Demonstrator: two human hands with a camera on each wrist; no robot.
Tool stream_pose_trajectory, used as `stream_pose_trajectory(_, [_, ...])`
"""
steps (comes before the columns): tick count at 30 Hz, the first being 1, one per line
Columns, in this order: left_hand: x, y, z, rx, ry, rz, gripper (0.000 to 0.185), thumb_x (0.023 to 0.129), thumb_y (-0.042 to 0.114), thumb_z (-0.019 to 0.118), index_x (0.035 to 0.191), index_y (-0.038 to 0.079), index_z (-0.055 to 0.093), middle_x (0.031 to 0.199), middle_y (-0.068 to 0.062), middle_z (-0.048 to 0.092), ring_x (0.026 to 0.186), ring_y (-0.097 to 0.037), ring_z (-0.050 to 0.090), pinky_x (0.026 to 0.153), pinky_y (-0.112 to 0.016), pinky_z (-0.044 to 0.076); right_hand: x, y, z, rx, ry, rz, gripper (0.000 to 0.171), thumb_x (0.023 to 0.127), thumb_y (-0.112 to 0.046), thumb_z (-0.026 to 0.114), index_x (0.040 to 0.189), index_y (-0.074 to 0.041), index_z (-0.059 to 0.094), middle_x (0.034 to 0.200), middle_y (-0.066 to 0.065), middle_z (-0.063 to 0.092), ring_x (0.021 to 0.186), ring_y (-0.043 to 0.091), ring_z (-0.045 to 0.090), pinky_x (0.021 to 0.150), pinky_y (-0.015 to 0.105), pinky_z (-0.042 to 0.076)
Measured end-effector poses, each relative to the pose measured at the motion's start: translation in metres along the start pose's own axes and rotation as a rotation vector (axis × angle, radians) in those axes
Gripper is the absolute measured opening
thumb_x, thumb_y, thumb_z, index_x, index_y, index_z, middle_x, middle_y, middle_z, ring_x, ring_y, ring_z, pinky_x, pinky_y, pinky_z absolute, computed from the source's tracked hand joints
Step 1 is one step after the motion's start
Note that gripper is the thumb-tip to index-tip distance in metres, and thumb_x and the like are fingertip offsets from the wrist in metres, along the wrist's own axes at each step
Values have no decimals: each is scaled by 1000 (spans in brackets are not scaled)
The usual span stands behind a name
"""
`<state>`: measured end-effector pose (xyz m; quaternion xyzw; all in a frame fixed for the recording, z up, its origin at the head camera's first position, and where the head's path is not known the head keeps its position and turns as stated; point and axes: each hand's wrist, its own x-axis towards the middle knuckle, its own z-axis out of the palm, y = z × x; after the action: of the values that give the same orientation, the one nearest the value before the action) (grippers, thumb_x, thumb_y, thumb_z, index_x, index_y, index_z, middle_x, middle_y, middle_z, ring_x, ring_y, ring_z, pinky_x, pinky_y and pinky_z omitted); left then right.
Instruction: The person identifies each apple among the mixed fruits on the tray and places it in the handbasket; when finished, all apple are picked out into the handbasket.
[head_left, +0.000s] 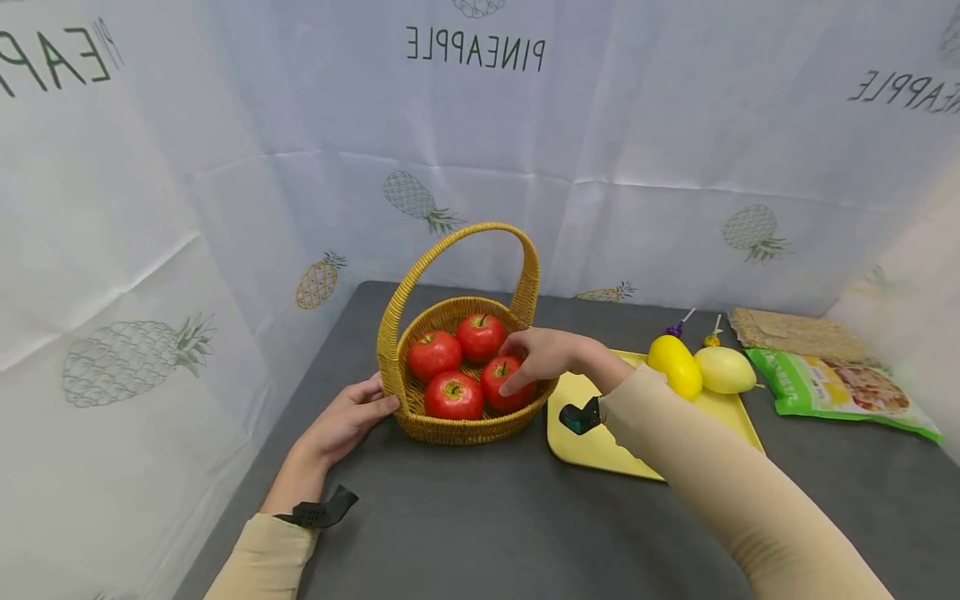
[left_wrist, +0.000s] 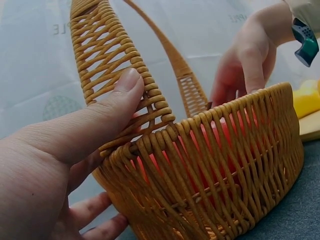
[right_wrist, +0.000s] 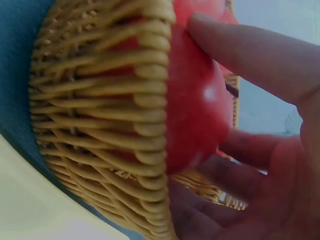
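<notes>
A woven wicker basket (head_left: 450, 429) with a tall hoop handle stands on the grey table and holds several red apples. My right hand (head_left: 525, 362) reaches in from the right, its fingers curled round the front-right red apple (head_left: 495, 377). The right wrist view shows this apple (right_wrist: 200, 105) against the basket wall (right_wrist: 100, 100), one finger (right_wrist: 250, 55) over it and others beneath. My left hand (head_left: 352, 417) rests on the table against the basket's left side. Its thumb (left_wrist: 115, 100) lies straight against the foot of the handle, above the basket wall (left_wrist: 225, 165).
A yellow tray (head_left: 592, 442) lies right of the basket, with two yellow fruits (head_left: 675, 365) (head_left: 723, 369) at its far edge. Behind these are two small sticks, a brown woven mat (head_left: 795, 333) and a green snack bag (head_left: 840, 387). Pineapple-print cloth walls off the table.
</notes>
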<state>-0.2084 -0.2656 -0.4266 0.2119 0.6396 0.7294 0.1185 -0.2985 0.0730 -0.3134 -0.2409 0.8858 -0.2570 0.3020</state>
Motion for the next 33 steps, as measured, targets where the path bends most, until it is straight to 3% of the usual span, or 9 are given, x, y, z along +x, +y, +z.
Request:
stream_pose_trajectory(3, [3, 0, 1, -2, 5, 1, 39, 103, 8, 63, 141, -1, 61, 161, -24, 30, 144, -24, 38, 106, -27, 45, -1, 1, -3, -13, -18, 0, 67, 84, -36, 85, 140, -13, 57, 131, 4, 56, 122, 26, 49, 97, 41, 51])
stream_pose_trajectory(8, [5, -1, 2, -10, 15, -13, 36, 102, 9, 64, 138, 8, 66, 163, -27, 22, 147, -23, 32, 106, -26, 44, -3, -3, -3, -115, -4, 14, 68, 85, -37, 84, 143, -14, 56, 133, 7, 54, 124, 28, 49, 98, 43, 50])
stream_pose_trajectory(12, [7, -3, 1, 2, 24, -15, 41, 103, 9, 62, 143, 3, 60, 162, -28, 26, 146, -26, 36, 107, -26, 44, -4, -5, -1, -163, 41, 29, 68, 87, -36, 83, 145, -12, 55, 137, 9, 55, 126, 29, 50, 101, 45, 48])
stream_pose_trajectory(16, [5, -3, -5, 24, 44, -15, 48, 103, 8, 61, 146, -10, 49, 158, -24, 35, 141, -22, 43, 105, -26, 45, -8, -5, 4, -138, 75, 9, 72, 89, -39, 80, 148, -8, 51, 143, 11, 52, 131, 31, 48, 103, 47, 46])
stream_pose_trajectory(21, [-3, -2, -10, 41, 61, -26, 49, 104, 7, 59, 147, -11, 46, 150, -14, 50, 136, -19, 50, 104, -25, 46, -24, 2, 12, -18, 172, -87, 71, 93, -43, 74, 150, -9, 49, 150, 15, 49, 130, 35, 53, 102, 49, 49])
stream_pose_trajectory(23, [-9, 1, -8, 68, 91, -42, 49, 106, 8, 58, 148, -11, 44, 146, -16, 54, 132, -18, 54, 104, -26, 46, -34, 6, 15, 52, 223, -128, 67, 96, -42, 72, 149, -9, 49, 151, 16, 48, 130, 37, 54, 101, 49, 50])
stream_pose_trajectory(26, [-20, 7, 0, 180, 166, -70, 50, 107, 14, 58, 149, -9, 44, 141, -22, 56, 126, -18, 58, 101, -26, 48, -47, 14, 22, 134, 294, -161, 61, 99, -43, 68, 148, -11, 52, 151, 14, 50, 131, 37, 55, 100, 48, 52])
stream_pose_trajectory(29, [-30, 12, 11, 376, 252, -82, 53, 106, 23, 60, 153, 2, 45, 143, -21, 55, 126, -21, 59, 99, -26, 50, -57, 21, 28, 184, 370, -153, 58, 100, -46, 65, 146, -12, 55, 149, 11, 52, 132, 35, 55, 99, 48, 53])
stream_pose_trajectory(33, [-39, 17, 27, 594, 327, -53, 66, 105, 30, 63, 162, 13, 33, 154, -15, 46, 135, -32, 53, 101, -39, 51, -65, 30, 31, 214, 484, -130, 59, 101, -52, 61, 145, -14, 56, 147, 10, 54, 131, 33, 55, 100, 52, 52])
